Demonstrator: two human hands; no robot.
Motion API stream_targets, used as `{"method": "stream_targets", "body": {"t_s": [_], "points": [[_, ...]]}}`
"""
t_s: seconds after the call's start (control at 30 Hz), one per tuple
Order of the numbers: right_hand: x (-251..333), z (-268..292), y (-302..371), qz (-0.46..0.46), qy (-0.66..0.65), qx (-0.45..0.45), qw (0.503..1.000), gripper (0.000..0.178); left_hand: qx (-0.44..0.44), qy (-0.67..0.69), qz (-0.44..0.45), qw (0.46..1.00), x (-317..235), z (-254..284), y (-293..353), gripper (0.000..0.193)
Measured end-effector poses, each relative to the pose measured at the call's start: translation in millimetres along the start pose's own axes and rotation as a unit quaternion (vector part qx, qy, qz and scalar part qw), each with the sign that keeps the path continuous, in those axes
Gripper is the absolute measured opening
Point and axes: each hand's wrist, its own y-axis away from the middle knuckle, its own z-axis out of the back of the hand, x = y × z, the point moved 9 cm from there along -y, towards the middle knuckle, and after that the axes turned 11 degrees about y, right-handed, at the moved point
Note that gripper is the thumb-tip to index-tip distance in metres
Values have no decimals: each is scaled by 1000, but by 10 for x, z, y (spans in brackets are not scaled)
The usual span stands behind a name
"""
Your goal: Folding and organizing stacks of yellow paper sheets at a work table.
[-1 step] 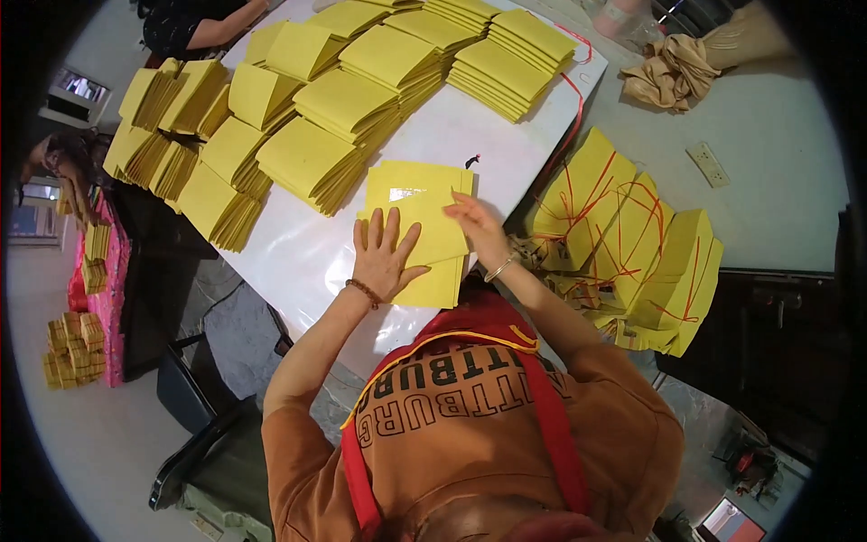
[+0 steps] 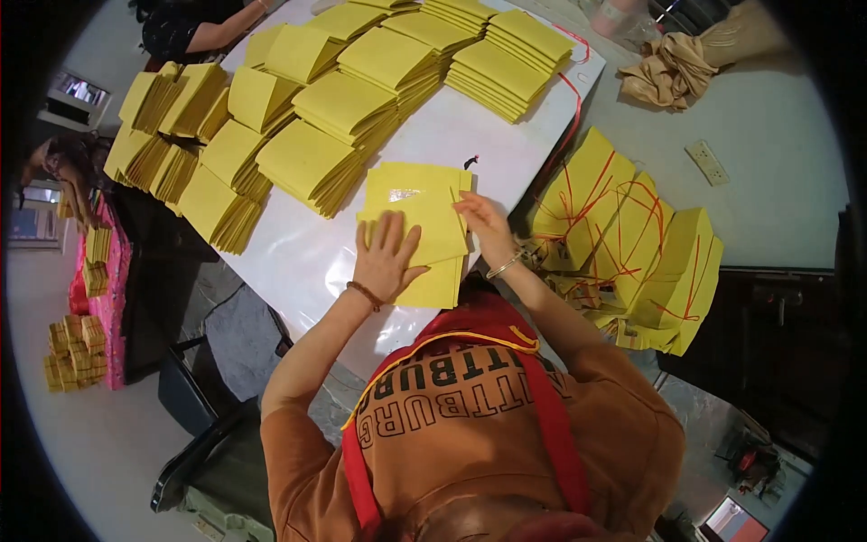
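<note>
Yellow paper (image 2: 426,200) lies beneath left fingers (image 2: 393,237), seemingly touching right fingers (image 2: 479,211).

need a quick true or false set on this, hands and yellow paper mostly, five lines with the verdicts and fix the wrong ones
1. The left hand lies palm down on the yellow sheets. True.
2. The right hand is well away from the sheets, down at the person's side. False: it is at their right edge.
3. Folded yellow stacks sit on the white table beyond the hands. True.
4. The right hand wears beads. False: the left wears the beaded bracelet, the right a bangle.
5. The yellow pile right of the table has red cords across it. True.
</note>
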Motion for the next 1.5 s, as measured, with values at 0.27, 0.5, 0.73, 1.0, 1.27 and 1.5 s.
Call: {"method": "stream_targets", "body": {"t_s": [0.27, 0.5, 0.73, 1.0, 1.27, 1.5], "points": [[-1, 225, 268, -266, 136, 51, 953, 45, -12, -24, -75, 997, -258, 48, -146, 42], [444, 109, -152, -130, -108, 58, 984, 44, -88, -42, -100, 990, -412, 649, -361, 48], [853, 1478, -1388, 43, 4, -206, 978, 27, -114, -18, 23, 993, -214, 777, -353, 53], [291, 1907, -2077, -100, 251, -337, 902, 28, -33, 86, 24, 995, -268, 289, -74, 42], [79, 2027, -2267, -125, 283, -315, 897, 32, -17, 100, 44, 994, -156, 102, 83, 41], [107, 1957, -2374, -137, 415, -225, 871, 38, -82, 149, 80, 982, -4, 159, 141, 34]]}}
